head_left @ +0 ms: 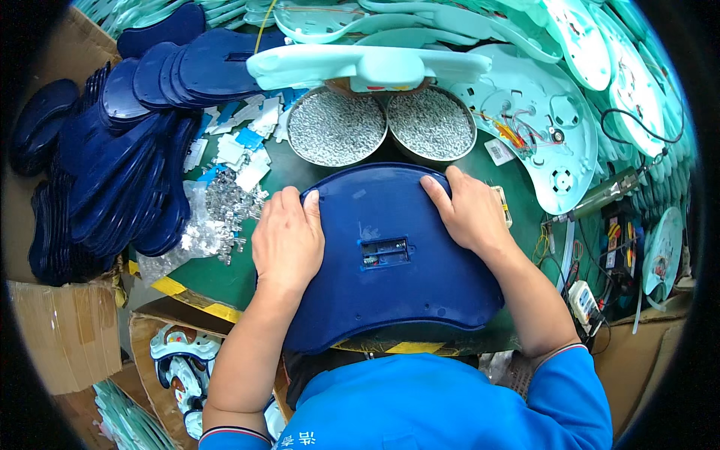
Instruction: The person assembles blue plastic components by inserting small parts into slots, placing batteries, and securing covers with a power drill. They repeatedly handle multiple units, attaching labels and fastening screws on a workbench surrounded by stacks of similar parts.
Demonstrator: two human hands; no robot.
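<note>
A large dark blue plastic panel with curved edges lies in front of me, near the table's front edge. A small rectangular battery compartment with metal contacts opens in its middle. My left hand is closed on the panel's left edge, thumb on top. The right hand grips the upper right edge, its thumb also on the top face. What lies under the panel is hidden. Just beyond it stand two round tins, a left tin and a right tin, filled with small silvery pieces like screws.
Dark blue panels are piled at left, beside small metal parts and white-and-blue pieces. Mint-green shells crowd the back and right. A power screwdriver and white meter are at right. Cardboard boxes flank the green table.
</note>
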